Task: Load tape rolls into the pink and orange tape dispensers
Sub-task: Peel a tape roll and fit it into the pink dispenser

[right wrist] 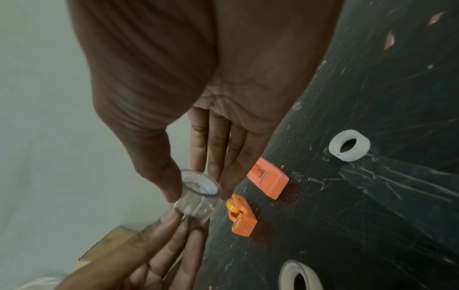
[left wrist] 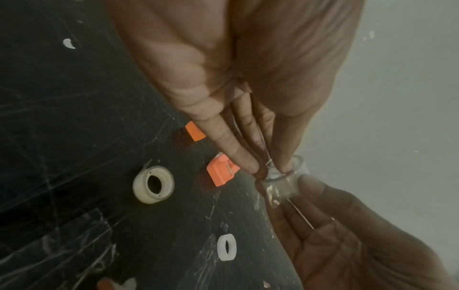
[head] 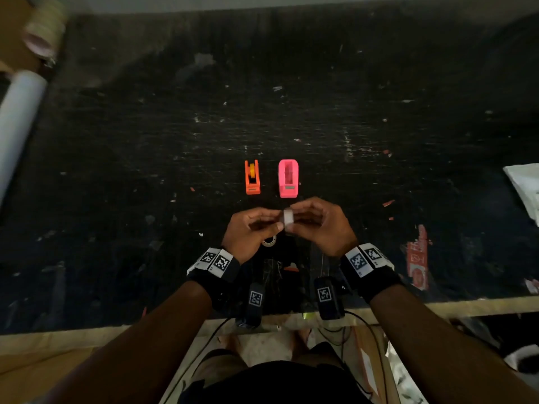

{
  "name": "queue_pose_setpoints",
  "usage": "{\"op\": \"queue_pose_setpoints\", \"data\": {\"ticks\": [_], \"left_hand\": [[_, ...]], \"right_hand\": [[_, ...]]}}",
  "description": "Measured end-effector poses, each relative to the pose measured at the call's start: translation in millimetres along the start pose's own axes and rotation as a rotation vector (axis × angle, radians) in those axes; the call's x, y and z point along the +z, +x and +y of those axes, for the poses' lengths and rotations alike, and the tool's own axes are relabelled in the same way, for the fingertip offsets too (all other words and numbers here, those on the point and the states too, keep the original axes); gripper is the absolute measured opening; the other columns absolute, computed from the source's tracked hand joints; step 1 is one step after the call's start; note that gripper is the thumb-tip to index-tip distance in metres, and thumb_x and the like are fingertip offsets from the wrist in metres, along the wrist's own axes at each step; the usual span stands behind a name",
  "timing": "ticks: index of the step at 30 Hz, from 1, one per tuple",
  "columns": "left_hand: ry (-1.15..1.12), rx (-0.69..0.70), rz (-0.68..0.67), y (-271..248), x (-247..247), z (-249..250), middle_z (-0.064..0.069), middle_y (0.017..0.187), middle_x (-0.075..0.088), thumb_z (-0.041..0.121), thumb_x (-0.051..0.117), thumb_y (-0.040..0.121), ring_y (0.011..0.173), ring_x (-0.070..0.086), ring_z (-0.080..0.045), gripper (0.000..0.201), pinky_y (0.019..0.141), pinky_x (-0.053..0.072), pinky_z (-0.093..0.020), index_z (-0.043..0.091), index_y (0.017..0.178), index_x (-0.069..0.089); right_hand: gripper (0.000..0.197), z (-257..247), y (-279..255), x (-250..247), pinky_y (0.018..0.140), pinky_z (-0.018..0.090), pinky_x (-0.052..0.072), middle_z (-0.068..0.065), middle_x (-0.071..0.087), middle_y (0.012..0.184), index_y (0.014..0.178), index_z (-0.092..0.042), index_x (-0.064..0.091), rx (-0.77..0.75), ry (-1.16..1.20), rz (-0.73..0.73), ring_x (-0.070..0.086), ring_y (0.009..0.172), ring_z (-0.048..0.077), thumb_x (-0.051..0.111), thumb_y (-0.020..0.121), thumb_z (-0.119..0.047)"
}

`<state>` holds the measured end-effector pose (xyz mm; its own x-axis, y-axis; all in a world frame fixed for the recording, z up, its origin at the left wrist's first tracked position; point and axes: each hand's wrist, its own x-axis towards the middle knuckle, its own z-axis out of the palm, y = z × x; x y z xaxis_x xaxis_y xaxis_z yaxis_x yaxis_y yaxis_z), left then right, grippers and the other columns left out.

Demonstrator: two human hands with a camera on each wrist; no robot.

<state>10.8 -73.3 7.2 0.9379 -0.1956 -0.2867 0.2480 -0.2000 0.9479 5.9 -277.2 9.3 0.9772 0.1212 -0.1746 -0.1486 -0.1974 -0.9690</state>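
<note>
While the orange dispenser and pink dispenser stand side by side on the table, a clear tape roll is pinched between left hand and right hand just before them

wrists: black bands, checkered tags | arms: bare | cables black

Scratched black tabletop, pale wall behind, seemingly dim light
</note>
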Motion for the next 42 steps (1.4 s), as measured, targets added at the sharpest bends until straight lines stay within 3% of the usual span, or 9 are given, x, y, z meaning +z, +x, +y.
{"op": "queue_pose_setpoints", "data": {"ticks": [6, 10, 15, 20, 23, 27, 33, 40, 42], "left_hand": [[-0.018, -0.036, 0.007, 7.6, -1.2, -0.6, 0.002, 0.111, 0.079, 0.009, 0.076, 0.087, 0.106, 0.074, -0.013, 0.03, 0.098, 0.057, -0.038, 0.018, 0.115, 0.077], [-0.076, -0.096, 0.054, 15.7, 5.4, 1.3, -0.001, 0.11, 0.078, 0.01, 0.074, 0.089, 0.102, 0.076, -0.017, 0.025, 0.096, 0.059, -0.042, 0.024, 0.11, 0.078], [0.108, 0.002, 0.091, 24.1, 8.3, 9.3, 0.007, 0.111, 0.078, 0.018, 0.079, 0.085, 0.101, 0.071, 0.005, 0.031, 0.091, 0.053, -0.013, 0.021, 0.116, 0.077], [0.108, 0.023, 0.136, 39.8, 10.5, 11.8, 0.006, 0.108, 0.079, 0.015, 0.08, 0.084, 0.1, 0.072, 0.001, 0.031, 0.094, 0.055, -0.019, 0.021, 0.113, 0.078], [0.118, 0.037, 0.14, 54.0, 11.3, 13.6, 0.008, 0.103, 0.079, 0.013, 0.082, 0.081, 0.098, 0.073, 0.0, 0.029, 0.093, 0.056, -0.022, 0.027, 0.106, 0.079], [0.188, 0.012, 0.141, 78.1, 12.3, 16.9, 0.012, 0.1, 0.078, 0.015, 0.082, 0.08, 0.094, 0.071, 0.005, 0.025, 0.089, 0.055, -0.015, 0.026, 0.102, 0.078], [0.263, -0.01, 0.185, 119.4, 11.5, 13.8, 0.006, 0.099, 0.079, 0.016, 0.085, 0.079, 0.085, 0.068, 0.007, 0.024, 0.081, 0.05, -0.004, 0.016, 0.102, 0.08], [0.317, -0.059, 0.198, 154.2, 12.7, 7.3, 0.001, 0.103, 0.079, 0.019, 0.085, 0.08, 0.085, 0.069, 0.0, 0.026, 0.076, 0.049, -0.001, 0.014, 0.105, 0.08], [0.306, -0.077, 0.201, 159.3, 13.3, 4.6, 0.0, 0.103, 0.079, 0.019, 0.085, 0.08, 0.085, 0.07, -0.001, 0.026, 0.082, 0.053, -0.007, 0.014, 0.104, 0.079]], "right_hand": [[0.042, 8.6, 5.5, 4.1, 0.095, 0.04, 0.058, 0.006, 0.074, 0.106, 0.112, -0.013, 0.075, -0.015, -0.04, 0.106, 0.075, 0.097, 0.015, 0.088, 0.072, -0.01], [0.043, 9.0, 10.1, 14.1, 0.094, 0.037, 0.058, 0.003, 0.076, 0.102, 0.113, -0.016, 0.075, 0.022, -0.057, 0.18, 0.075, 0.095, 0.013, 0.087, 0.073, -0.01], [0.033, 7.0, 18.9, 14.8, 0.091, 0.036, 0.059, 0.0, 0.077, 0.101, 0.113, -0.018, 0.076, 0.003, -0.161, 0.239, 0.074, 0.092, 0.009, 0.081, 0.08, -0.019], [0.032, 4.4, 35.0, 11.4, 0.09, 0.043, 0.059, 0.0, 0.077, 0.1, 0.11, -0.02, 0.077, -0.002, -0.214, 0.268, 0.074, 0.093, 0.012, 0.068, 0.081, -0.028], [0.028, 3.6, 50.0, 7.2, 0.088, 0.043, 0.06, -0.002, 0.078, 0.095, 0.105, -0.022, 0.078, 0.047, -0.201, 0.268, 0.074, 0.089, 0.012, 0.074, 0.079, -0.012], [0.026, 1.9, 72.4, 0.8, 0.086, 0.04, 0.061, -0.003, 0.077, 0.09, 0.097, -0.021, 0.076, 0.11, -0.227, 0.286, 0.074, 0.085, 0.01, 0.075, 0.08, -0.002], [0.011, 5.5, 111.2, -3.5, 0.084, 0.039, 0.061, -0.005, 0.077, 0.085, 0.092, -0.021, 0.076, 0.157, -0.264, 0.302, 0.073, 0.082, 0.01, 0.073, 0.083, -0.016], [0.023, 7.6, 133.4, -2.2, 0.086, 0.026, 0.058, 0.001, 0.079, 0.097, 0.103, -0.016, 0.077, 0.201, -0.297, 0.27, 0.071, 0.085, 0.007, 0.079, 0.081, -0.011], [0.022, 9.1, 136.3, -1.0, 0.088, 0.026, 0.058, 0.001, 0.079, 0.097, 0.103, -0.018, 0.078, 0.233, -0.315, 0.271, 0.071, 0.086, 0.007, 0.077, 0.082, -0.01]]}}
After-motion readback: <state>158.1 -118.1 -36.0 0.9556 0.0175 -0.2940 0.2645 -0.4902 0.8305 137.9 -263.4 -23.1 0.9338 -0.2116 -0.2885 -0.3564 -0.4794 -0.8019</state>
